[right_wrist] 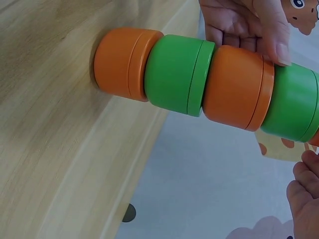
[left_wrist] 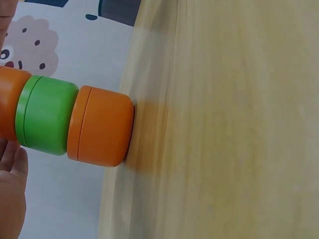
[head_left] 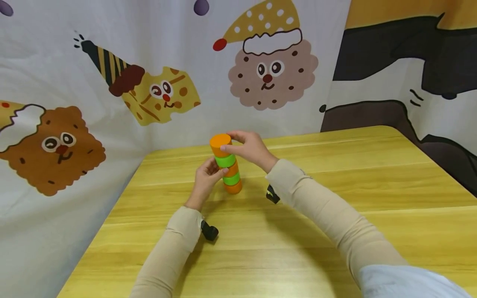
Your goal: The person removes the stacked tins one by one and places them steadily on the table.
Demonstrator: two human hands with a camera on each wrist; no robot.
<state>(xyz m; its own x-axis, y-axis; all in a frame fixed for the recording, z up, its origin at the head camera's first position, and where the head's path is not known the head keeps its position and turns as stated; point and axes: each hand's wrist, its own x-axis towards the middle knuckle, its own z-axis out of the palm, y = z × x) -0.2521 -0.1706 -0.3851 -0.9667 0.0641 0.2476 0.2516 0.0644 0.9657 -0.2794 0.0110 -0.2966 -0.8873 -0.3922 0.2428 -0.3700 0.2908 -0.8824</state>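
A tall stack of round jars (head_left: 232,179), orange and green by turns, stands on the table, tilted slightly left in the head view. Each lower jar shows a seam near its upper edge, as on the bottom orange jar (left_wrist: 105,127) and the green jar (right_wrist: 174,74). My left hand (head_left: 206,179) holds the stack around its middle, thumb in front; the right wrist view shows that thumb (right_wrist: 275,35) where an orange and a green jar meet. My right hand (head_left: 251,149) grips the top orange jar (head_left: 220,142), with its thumb in front and other fingers partly hidden behind.
The wooden table (head_left: 335,231) reaches back to a printed cloth (head_left: 208,120) with cartoon faces. The stack stands near the table's far edge. Black devices sit at the left wrist (head_left: 210,231) and right wrist (head_left: 273,194).
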